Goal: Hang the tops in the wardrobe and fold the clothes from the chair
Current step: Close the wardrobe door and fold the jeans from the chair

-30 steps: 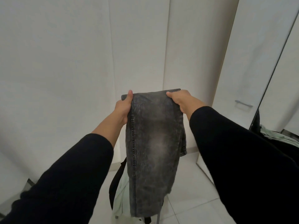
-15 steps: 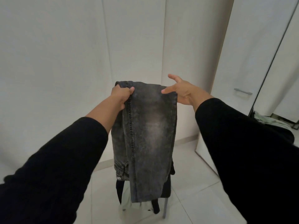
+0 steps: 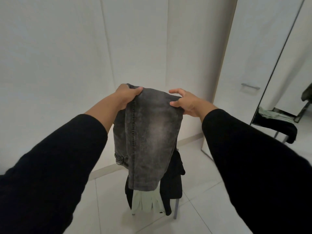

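I hold a pair of dark grey washed jeans [image 3: 148, 137] up in front of me, folded over so they hang doubled. My left hand [image 3: 127, 95] grips the top left of the fold. My right hand [image 3: 185, 103] pinches the top right corner with the thumb, its fingers spread. Below the jeans stands the chair [image 3: 176, 208], with a pale green garment [image 3: 146, 202] and black clothes [image 3: 173, 176] lying on it. The jeans hide most of the chair.
White wardrobe doors [image 3: 249, 48] with a metal handle [image 3: 250, 85] stand on the right. A mirror [image 3: 295, 92] at the far right reflects the chair and clothes. White panelled walls meet in a corner ahead; the floor is pale tile [image 3: 202, 217].
The view has tilted down and the chair shows more. The jeans now hang shorter, folded further over. My right hand's fingers have opened and spread on the top corner.
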`<state>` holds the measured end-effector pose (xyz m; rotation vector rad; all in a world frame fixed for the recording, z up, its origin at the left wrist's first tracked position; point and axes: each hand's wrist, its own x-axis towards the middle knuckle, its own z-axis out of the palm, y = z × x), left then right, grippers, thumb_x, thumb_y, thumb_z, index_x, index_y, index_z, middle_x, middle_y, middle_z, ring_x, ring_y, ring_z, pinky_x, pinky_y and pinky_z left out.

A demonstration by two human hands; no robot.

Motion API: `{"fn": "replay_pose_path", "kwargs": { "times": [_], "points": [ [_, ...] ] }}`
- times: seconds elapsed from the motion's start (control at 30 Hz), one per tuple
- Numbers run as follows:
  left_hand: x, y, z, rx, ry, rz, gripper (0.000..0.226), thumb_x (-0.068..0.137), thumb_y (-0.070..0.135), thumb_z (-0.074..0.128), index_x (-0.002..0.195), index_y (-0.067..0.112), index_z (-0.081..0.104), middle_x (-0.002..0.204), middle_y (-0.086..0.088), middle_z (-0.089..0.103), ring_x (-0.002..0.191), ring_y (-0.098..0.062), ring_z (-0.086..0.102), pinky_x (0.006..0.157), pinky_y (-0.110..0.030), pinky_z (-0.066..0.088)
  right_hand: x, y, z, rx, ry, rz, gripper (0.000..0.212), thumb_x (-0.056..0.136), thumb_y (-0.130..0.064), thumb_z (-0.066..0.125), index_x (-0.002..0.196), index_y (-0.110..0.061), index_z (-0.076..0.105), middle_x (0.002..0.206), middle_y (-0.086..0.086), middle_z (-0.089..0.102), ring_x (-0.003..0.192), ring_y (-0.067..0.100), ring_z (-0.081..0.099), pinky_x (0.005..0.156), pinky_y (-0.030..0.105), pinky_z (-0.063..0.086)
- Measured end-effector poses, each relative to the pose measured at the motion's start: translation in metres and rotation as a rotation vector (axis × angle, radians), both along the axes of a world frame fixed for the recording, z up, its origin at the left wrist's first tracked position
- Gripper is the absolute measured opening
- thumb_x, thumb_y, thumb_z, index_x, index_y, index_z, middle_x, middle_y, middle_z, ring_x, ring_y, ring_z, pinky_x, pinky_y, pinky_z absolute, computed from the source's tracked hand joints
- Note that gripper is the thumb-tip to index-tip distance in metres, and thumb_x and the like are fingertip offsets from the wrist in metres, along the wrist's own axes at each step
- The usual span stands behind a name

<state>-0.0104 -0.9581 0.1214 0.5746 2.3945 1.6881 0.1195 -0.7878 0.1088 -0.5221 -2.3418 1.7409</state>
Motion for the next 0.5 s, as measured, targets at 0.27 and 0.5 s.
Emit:
{"fn": "replay_pose_path", "kwargs": {
  "times": [0.27, 0.5],
  "points": [
    [-0.016, -0.015, 0.001, -0.245, 0.112, 0.212, 0.086, 0.088, 0.036, 0.062, 0.145, 0.004, 0.007, 0.144, -0.015, 0.037, 0.124, -0.034, 0.047, 0.093, -0.040, 0.046, -0.014, -0.012, -0.011, -0.076, 0.056, -0.062, 0.042, 0.088, -0.009, 0.063, 0.127, -0.020, 0.054, 0.126, 0.010, 0.055, 0.095, 0.020, 0.058, 0.079, 0.035, 0.053],
    [-0.021, -0.028, -0.008, -0.259, 0.059, -0.226, 0.089, 0.081, 0.007, 0.071, 0.143, 0.034, 0.013, 0.131, -0.014, 0.035, 0.115, -0.031, 0.047, 0.090, -0.044, 0.050, -0.013, -0.008, -0.021, 0.001, -0.053, 0.090, 0.083, 0.075, 0.008, 0.070, 0.138, -0.035, 0.037, 0.133, 0.004, 0.036, 0.116, 0.030, 0.044, 0.082, 0.044, 0.053]
  ]
}}
